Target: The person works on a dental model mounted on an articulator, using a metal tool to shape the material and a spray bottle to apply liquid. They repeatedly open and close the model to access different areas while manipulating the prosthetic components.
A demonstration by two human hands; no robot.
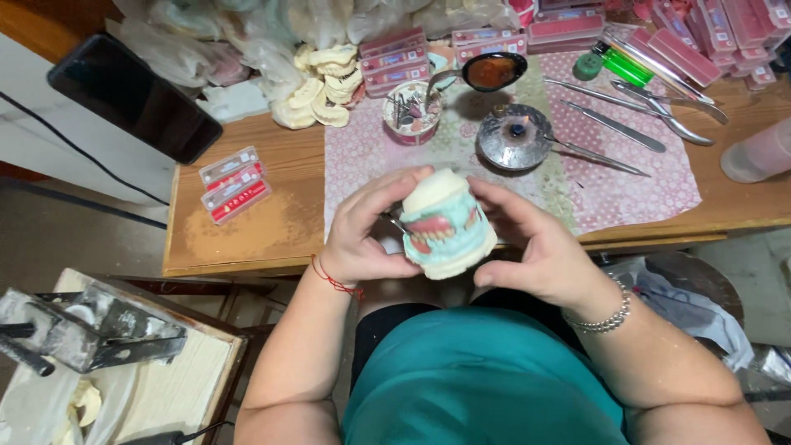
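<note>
I hold a dental cast with pink wax gums and white teeth, set in pale blue-green and cream plaster, in both hands in front of the wooden table edge. My left hand wraps its left side, with a red thread at the wrist. My right hand cups its right side, with a silver bracelet at the wrist. A thin metal tool tip shows between my left fingers and the cast.
On the wooden table lie a pink patterned cloth, a small burner dish, metal instruments, a cup of burs, plaster casts, red tooth boxes, a black phone and a green lighter. A metal press stands at lower left.
</note>
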